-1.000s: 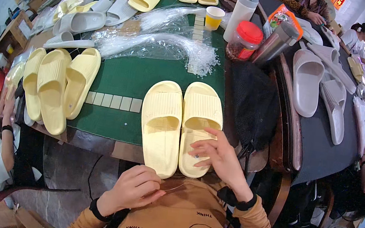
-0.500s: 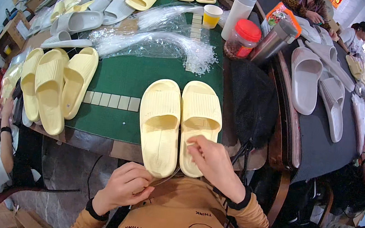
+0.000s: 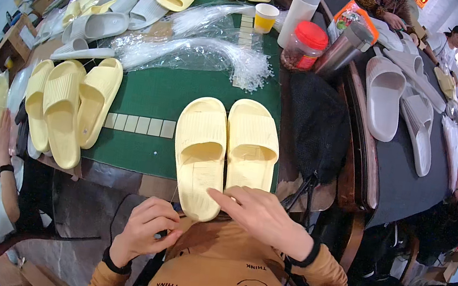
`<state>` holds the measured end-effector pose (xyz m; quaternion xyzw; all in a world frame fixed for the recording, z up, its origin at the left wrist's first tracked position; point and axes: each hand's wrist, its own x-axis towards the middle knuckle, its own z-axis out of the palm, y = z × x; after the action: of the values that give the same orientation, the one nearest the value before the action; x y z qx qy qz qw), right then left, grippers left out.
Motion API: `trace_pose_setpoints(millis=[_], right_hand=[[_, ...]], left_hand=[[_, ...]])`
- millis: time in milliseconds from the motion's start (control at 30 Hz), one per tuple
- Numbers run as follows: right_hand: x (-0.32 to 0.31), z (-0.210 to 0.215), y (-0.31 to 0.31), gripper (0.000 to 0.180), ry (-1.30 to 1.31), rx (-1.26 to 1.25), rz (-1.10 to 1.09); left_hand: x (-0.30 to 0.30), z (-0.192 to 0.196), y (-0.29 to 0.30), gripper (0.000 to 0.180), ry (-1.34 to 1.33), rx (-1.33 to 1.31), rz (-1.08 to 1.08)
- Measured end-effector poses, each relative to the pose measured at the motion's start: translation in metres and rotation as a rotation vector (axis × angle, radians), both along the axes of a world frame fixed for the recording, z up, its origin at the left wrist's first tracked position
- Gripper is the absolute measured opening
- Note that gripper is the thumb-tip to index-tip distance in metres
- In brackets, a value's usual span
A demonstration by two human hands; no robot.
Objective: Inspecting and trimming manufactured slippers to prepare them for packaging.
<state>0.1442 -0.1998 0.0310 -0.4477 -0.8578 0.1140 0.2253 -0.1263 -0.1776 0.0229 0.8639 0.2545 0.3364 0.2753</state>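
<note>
**Pair of yellow slides parked right at the desk edge**

So the pair of pale yellow slides (image 3: 226, 154) sits side by side on the green desk (image 3: 159, 94), heels toward the person, right in front of both hands. The right hand (image 3: 259, 215) rests at the heel end of the pair, fingers loosely spread with the index finger stretched left across the gap between the two heels, touching them; it's not wrapped around anything. The left hand (image 3: 146, 230) is lower and off the desk edge, close to the chest, fingers curled in a pinch. Whatever it's pinching is too small to make out, so I can't tell if there's something in it.

Around them: a black bag (image 3: 317, 126) lies just right of the slides, past the right hand. Beyond the slides there's a heap of clear plastic strips (image 3: 206, 57). Well off to the left of the left hand, a stack of more yellow slides (image 3: 69, 104) lies near the desk edge. Farther out past the bag stand a red-lidded jar (image 3: 304, 46), a metal flask (image 3: 343, 50) and a white bottle (image 3: 301, 6). Grey slides (image 3: 384, 98) lie out to the right of the right hand on a dark surface.
</note>
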Motion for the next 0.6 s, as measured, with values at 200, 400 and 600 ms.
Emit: trace_pose_setpoints(millis=[200, 400, 600], right_hand=[[-0.002, 0.017, -0.002, 0.039, -0.023, 0.286, -0.045], [0.007, 0.029, -0.039, 0.035, -0.201, 0.327, -0.073], [0.013, 0.006, -0.032, 0.024, -0.266, 0.285, -0.206]], left_hand=[[-0.003, -0.006, 0.0, 0.023, 0.01, 0.003, 0.05], [0.005, -0.004, 0.002, 0.024, 0.023, 0.081, 0.044], [0.023, -0.006, 0.016, 0.024, 0.068, 0.146, 0.021]])
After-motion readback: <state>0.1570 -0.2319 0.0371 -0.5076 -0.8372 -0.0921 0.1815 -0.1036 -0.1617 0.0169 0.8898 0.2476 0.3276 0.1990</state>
